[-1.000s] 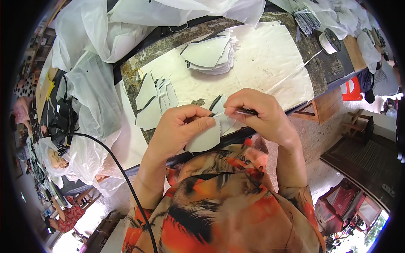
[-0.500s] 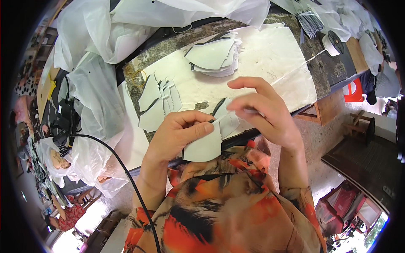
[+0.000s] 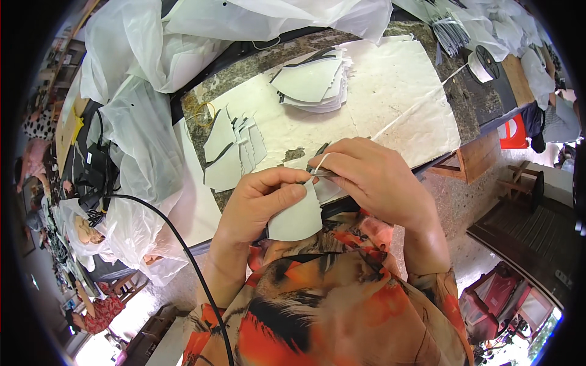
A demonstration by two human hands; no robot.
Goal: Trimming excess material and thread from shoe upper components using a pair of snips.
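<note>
My left hand (image 3: pixel 259 198) pinches the top edge of a pale, curved fabric-like panel (image 3: pixel 296 219) with a dark side edge, held above the table's near edge. My right hand (image 3: pixel 381 180) is closed beside it, fingertips almost meeting the left ones. A thin metal tool (image 3: pixel 324 174), perhaps small snips, sticks out of the right fingers at the panel's top corner. White narrow tape (image 3: pixel 397 122) runs from a spool (image 3: pixel 482 64) at the far right to my right hand, and a short length loops over its fingers. Another pale panel lies partly hidden beneath the right hand.
A stack of similar panels (image 3: pixel 311 79) lies on the white board (image 3: pixel 390 73); a fanned group (image 3: pixel 235 149) lies left. Plastic sheeting (image 3: pixel 140 134) covers the left side and back. A black cable (image 3: pixel 177 238) crosses at lower left. A wooden stool (image 3: pixel 522 186) stands right.
My right hand has come down and left from its raised, spread-finger pose, closing at the panel's top corner. The metal tool now shows. My left hand still holds the panel.
</note>
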